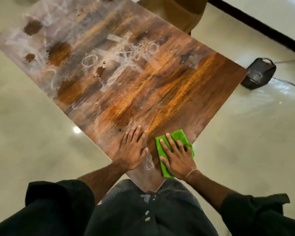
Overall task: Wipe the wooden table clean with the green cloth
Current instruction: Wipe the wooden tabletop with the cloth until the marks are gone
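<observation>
The wooden table [160, 92] stretches away from me with one corner pointing at my body. White smears and brown powder patches [59, 51] cover its far and left parts. The green cloth [178, 136] lies flat near the near right edge. My right hand [176, 157] presses flat on the cloth, fingers spread. Just left of the cloth, my left hand [134, 149] rests flat on bare wood, holding nothing. A pale smear [147, 165] sits between my two hands near the corner.
A brown chair [175, 12] stands at the table's far end. On the glossy pale floor to the right sits a black bag [258, 74] with a cable beside it. A dark strip [262, 26] runs along the floor at top right.
</observation>
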